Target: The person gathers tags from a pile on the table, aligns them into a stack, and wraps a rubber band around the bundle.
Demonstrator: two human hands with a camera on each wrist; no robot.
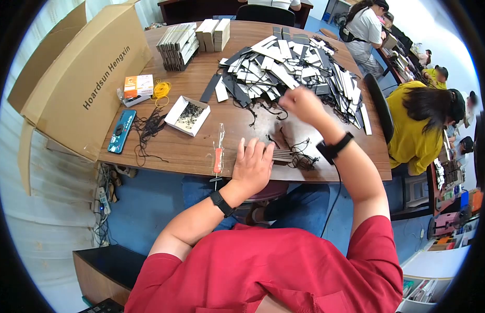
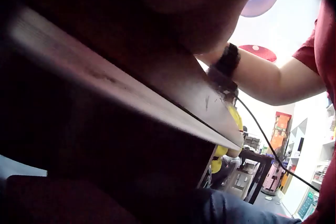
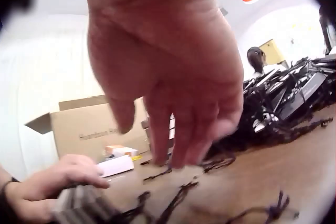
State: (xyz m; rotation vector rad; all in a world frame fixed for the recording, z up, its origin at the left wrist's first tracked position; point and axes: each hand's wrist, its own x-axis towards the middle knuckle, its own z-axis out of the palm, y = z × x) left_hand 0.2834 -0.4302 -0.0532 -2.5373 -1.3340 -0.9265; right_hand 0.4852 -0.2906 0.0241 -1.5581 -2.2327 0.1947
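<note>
In the head view my left hand lies palm down across a small stack of grey strips at the table's near edge. Its fingers are extended over the stack and its thumb is hidden. Black cords trail from the stack's right end. The right wrist view shows the left hand from the side, over the ends of the strips. My right hand, blurred, is raised at the near side of a heap of black and white strips. Its fingers hang loosely with nothing between them.
Left on the table are a white box of small dark pieces, a phone, yellow bands and loose black cords. An orange-handled tool lies beside my left hand. A cardboard box stands at the left edge.
</note>
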